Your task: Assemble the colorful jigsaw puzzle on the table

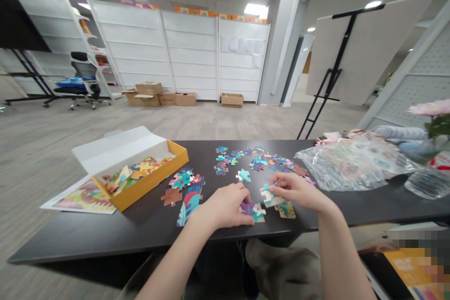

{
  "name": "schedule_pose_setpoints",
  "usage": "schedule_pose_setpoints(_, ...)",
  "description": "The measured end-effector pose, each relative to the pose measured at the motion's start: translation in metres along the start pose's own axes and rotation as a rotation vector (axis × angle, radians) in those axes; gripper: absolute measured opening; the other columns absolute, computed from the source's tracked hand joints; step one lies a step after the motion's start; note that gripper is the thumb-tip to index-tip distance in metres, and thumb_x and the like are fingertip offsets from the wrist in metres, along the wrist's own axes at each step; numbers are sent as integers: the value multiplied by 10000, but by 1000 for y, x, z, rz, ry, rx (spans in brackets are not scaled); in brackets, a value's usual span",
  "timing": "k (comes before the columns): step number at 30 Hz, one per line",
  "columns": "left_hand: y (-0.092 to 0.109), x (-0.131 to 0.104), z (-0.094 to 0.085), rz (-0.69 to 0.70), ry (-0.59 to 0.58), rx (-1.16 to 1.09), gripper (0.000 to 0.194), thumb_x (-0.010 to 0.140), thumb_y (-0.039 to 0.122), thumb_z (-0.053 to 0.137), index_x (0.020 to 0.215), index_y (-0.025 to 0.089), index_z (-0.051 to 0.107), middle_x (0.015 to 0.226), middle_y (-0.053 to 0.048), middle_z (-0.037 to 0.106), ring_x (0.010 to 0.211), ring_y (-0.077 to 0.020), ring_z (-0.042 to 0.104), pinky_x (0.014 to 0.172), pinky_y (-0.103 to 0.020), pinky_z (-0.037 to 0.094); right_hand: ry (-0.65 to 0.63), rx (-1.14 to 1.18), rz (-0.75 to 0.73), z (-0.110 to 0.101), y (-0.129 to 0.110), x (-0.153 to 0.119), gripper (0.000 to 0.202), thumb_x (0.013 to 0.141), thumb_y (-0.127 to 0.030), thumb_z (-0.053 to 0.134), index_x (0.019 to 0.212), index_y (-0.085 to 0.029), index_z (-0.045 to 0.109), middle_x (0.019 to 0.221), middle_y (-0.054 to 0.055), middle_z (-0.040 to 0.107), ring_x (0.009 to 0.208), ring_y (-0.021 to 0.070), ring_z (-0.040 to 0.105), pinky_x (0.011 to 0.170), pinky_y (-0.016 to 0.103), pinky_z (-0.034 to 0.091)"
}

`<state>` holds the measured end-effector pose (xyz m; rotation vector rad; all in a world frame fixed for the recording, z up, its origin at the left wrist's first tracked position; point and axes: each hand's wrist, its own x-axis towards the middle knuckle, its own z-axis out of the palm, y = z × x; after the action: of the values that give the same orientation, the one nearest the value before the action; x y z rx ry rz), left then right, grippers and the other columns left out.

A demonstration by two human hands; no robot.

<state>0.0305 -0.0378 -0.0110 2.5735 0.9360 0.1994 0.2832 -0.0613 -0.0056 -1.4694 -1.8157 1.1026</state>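
My left hand (227, 206) is curled on the near part of the dark table, thumb and fingers around a purple and teal puzzle piece (258, 212) with a white shape on it. My right hand (297, 191) pinches a light blue and white puzzle piece (267, 195), partly hidden by the fingers. Just below it lies a yellow-patterned puzzle piece (286, 209). A joined teal and red section (191, 201) sits left of my left hand, beside a brown piece (171, 197). One light blue piece (243, 176) lies beyond both hands.
Several loose puzzle pieces (263, 159) spread across the table's far side. An open yellow box (151, 183) holding more pieces stands left, over a printed picture sheet (84, 199). Crumpled clear plastic (355, 161) lies right. The table's front edge (140, 249) runs close to me.
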Motion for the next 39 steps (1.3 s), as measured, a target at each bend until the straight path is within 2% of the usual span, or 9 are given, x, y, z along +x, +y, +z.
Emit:
schedule_pose_setpoints(6, 0, 0, -1, -8, 4, 18, 406, 744, 498, 778, 1029, 231, 668, 1100, -40, 653, 998, -242, 644, 796, -312, 502, -153, -57, 175, 11, 7, -3, 347, 758, -498, 709, 841, -189, 575, 567, -36, 593, 492, 116, 538, 476, 220, 378)
schedule_pose_setpoints(11, 4, 1, 1, -8, 33, 22, 448, 749, 531, 776, 1057, 229, 654, 1083, -40, 662, 1002, -249, 639, 818, -336, 503, -24, -288, 192, 15, 11, -2, 276, 711, -425, 743, 732, -179, 620, 631, 16, 661, 575, 138, 582, 490, 225, 369)
schedule_pose_setpoints(17, 21, 10, 15, 47, 102, 71, 570, 745, 590, 768, 1170, 238, 625, 1135, -59, 646, 1087, -272, 592, 906, -373, 485, 15, -352, 169, 17, 9, -3, 248, 724, -403, 739, 709, -180, 633, 611, 13, 666, 570, 140, 574, 489, 227, 352)
schedule_pose_setpoints(23, 24, 13, 19, 59, 72, 88, 409, 823, 538, 708, 1117, 258, 668, 1106, -51, 639, 1066, -262, 587, 900, -375, 486, 23, -325, 102, 11, 9, -11, 202, 792, -374, 674, 837, -177, 658, 650, -3, 656, 598, 136, 575, 537, 228, 374)
schedule_pose_setpoints(26, 25, 14, 15, 45, 51, 83, 397, 825, 528, 701, 1110, 253, 673, 1106, -55, 644, 1062, -267, 594, 901, -382, 489, 85, -319, 101, 1, 16, -19, 248, 754, -367, 714, 899, -172, 666, 689, -10, 632, 614, 132, 555, 566, 233, 384)
schedule_pose_setpoints(30, 27, 15, 14, 42, 41, 94, 390, 812, 505, 706, 1102, 247, 667, 1107, -59, 644, 1072, -276, 594, 891, -385, 496, 45, -338, 198, -8, 24, -32, 443, 607, -266, 806, 1027, -192, 687, 757, -35, 592, 632, 120, 517, 571, 226, 367)
schedule_pose_setpoints(32, 28, 16, 14, 43, 39, 105, 396, 818, 486, 696, 1138, 259, 655, 1113, -59, 641, 1082, -276, 590, 896, -384, 493, 30, -361, 226, -9, 23, -36, 495, 576, -211, 801, 1056, -209, 681, 770, -45, 570, 644, 119, 505, 572, 223, 359)
schedule_pose_setpoints(39, 28, 15, 14, 51, 32, 112, 370, 838, 474, 662, 1146, 269, 661, 1127, -63, 628, 1080, -273, 585, 899, -386, 492, 21, -463, 216, -10, 16, -40, 343, 594, -195, 757, 923, -199, 660, 814, -12, 577, 757, 164, 537, 644, 239, 397)
